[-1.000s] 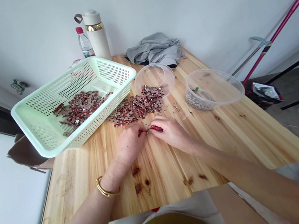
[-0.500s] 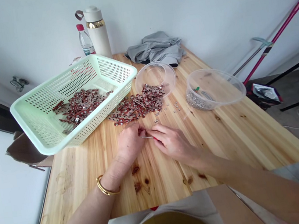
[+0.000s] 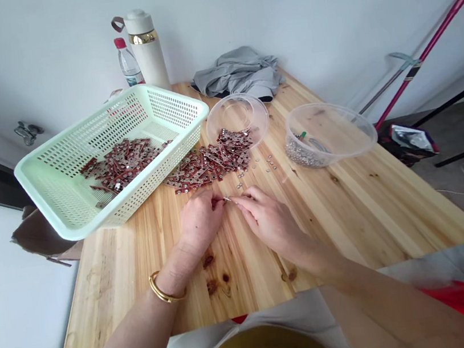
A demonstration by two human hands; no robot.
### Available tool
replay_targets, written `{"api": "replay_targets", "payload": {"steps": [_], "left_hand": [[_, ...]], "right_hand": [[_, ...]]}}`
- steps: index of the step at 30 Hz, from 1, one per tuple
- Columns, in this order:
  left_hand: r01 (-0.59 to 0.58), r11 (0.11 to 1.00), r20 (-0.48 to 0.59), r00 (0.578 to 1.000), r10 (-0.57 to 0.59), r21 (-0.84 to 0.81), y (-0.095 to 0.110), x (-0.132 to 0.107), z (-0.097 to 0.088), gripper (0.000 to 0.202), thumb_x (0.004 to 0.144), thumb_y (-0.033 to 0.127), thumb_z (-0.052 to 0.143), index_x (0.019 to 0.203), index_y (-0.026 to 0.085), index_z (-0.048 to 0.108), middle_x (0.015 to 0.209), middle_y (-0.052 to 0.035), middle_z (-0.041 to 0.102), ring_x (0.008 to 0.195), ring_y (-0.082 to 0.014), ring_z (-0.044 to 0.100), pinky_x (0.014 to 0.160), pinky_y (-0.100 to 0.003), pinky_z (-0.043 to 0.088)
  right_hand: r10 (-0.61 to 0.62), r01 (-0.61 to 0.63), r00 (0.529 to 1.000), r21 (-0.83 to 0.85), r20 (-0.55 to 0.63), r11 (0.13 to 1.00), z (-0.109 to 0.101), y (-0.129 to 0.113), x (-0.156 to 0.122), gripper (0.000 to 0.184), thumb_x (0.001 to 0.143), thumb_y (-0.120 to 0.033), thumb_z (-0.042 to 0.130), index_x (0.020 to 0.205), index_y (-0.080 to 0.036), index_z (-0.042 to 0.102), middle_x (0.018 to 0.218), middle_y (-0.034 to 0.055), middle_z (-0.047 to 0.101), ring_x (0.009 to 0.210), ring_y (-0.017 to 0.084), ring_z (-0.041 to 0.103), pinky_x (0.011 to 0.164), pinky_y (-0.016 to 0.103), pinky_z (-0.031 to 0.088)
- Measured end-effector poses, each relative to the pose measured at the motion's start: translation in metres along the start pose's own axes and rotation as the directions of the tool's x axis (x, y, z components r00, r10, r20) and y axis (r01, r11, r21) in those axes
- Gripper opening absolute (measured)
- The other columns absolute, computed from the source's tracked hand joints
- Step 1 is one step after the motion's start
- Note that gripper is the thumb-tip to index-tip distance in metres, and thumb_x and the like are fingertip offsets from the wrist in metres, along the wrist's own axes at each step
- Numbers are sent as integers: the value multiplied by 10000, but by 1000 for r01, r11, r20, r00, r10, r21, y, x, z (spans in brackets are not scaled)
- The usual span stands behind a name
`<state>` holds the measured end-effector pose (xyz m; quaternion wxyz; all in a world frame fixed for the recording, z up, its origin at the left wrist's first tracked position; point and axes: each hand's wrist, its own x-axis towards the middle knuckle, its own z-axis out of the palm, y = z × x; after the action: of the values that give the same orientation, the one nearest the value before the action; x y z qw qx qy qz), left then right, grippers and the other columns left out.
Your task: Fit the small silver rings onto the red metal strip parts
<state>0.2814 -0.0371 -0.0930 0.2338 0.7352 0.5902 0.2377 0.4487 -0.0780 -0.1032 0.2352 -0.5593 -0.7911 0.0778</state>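
My left hand rests on the wooden table with its fingers curled shut; what they pinch is hidden. My right hand meets it fingertip to fingertip, closed on a thin metal tool of which only the silver tip shows. Just beyond the hands lies a pile of small red-brown circuit boards. More of these boards lie in a pale green perforated basket at the left. A gold bracelet circles my left wrist.
A clear bowl lies tipped behind the pile. Another clear bowl at the right holds small silver parts; a few loose ones lie nearby. A thermos, water bottle and grey cloth sit at the back. A red pole leans at the right.
The red-handled tool in my right hand has swung from pointing across the hand to lying under it, so the handle no longer shows. Both hands stayed together near the pile.
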Motion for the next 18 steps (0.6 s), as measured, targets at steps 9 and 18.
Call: {"api": "replay_targets", "payload": {"steps": [9, 18], "left_hand": [[-8, 1000, -2, 1000, 8, 22, 1, 0, 0, 117, 825, 146, 574, 804, 181, 683, 849, -52, 707, 817, -209, 632, 738, -314, 472], [-8, 999, -5, 1000, 8, 35, 1, 0, 0, 108, 823, 138, 570, 800, 177, 669, 847, -52, 694, 811, -209, 623, 719, -314, 462]], "right_hand": [[-1, 0, 1000, 5, 13, 1000, -2, -1, -1, 326, 978, -179, 411, 1184, -221, 659, 977, 68, 626, 800, 172, 633, 691, 282, 493], [26, -30, 997, 54, 66, 998, -6, -1, 1, 325, 966, -167, 420, 1173, -191, 670, 962, 75, 614, 806, 177, 631, 739, 304, 503]]}}
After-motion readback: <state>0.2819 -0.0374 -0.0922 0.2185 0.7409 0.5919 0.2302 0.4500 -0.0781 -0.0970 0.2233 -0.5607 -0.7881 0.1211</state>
